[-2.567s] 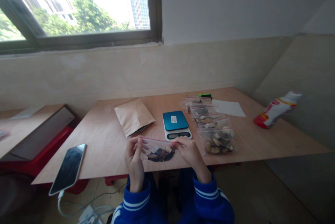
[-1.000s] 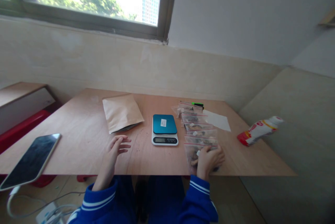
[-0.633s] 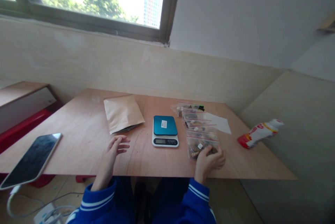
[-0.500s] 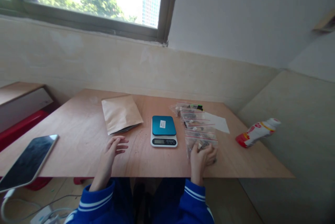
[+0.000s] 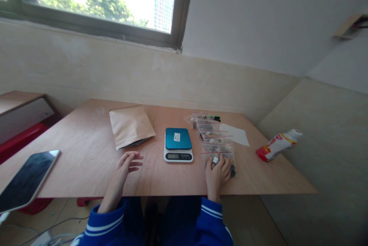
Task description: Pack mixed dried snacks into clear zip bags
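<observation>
My right hand (image 5: 216, 175) rests on the nearest clear zip bag (image 5: 233, 157), its fingers apart over the dark and brownish contents. A small white label shows beside the thumb. Behind it, more zip bags (image 5: 211, 126) overlap in a row toward the back. My left hand (image 5: 126, 165) hovers at the table's front left, fingers apart and holding nothing. Between my hands and a little farther back stands a kitchen scale (image 5: 178, 138) with a blue plate and a small display. Just beyond my left hand lies a brown kraft paper pouch (image 5: 130, 125).
A white paper sheet (image 5: 237, 134) lies right of the bags, near a green and black item (image 5: 214, 118). A red and white bottle (image 5: 278, 145) is at the right. A tablet (image 5: 28, 179) lies at the left edge. Dark crumbs dot the table (image 5: 155, 184) left of the scale.
My right hand's fingers have loosened and spread on the nearest bag, which lies flatter. The left hand has barely moved. The whole view has shifted slightly.
</observation>
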`<state>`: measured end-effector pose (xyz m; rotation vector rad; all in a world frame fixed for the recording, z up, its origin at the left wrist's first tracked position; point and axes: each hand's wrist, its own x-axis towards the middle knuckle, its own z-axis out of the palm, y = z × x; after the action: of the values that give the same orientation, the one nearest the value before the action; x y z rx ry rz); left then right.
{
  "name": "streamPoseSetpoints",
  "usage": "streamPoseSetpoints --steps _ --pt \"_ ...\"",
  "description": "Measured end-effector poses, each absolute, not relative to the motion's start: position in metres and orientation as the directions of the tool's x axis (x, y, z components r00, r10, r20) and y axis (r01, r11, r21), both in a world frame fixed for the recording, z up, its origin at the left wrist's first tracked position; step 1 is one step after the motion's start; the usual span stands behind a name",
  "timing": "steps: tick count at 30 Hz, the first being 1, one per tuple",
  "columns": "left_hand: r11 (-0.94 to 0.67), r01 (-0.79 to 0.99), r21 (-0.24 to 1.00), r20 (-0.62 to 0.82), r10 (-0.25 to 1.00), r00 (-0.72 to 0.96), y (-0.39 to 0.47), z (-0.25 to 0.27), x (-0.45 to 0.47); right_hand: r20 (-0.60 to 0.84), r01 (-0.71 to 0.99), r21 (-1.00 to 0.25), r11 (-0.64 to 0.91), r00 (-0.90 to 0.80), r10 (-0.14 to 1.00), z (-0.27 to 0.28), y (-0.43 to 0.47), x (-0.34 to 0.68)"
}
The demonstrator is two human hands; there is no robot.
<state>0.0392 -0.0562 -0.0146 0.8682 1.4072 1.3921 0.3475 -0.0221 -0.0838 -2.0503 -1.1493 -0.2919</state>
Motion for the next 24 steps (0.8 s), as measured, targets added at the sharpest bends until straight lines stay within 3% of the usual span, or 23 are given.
streamPoseSetpoints --steps 5,24 --pt "0.111 -0.118 0.987 -0.142 0.941 -0.308 -0.0567 -0.0152 0.0369 0.513 0.819 -0.438 -0.370 0.566 0.646 -0.0817 -0.0212 0.3462" --pt "0.127 -0.090 0.988 -0.148 0.947 -0.283 -0.0580 -0.0127 0.0389 0.517 0.801 -0.491 -0.342 0.584 0.626 -0.0793 -0.0247 0.3558"
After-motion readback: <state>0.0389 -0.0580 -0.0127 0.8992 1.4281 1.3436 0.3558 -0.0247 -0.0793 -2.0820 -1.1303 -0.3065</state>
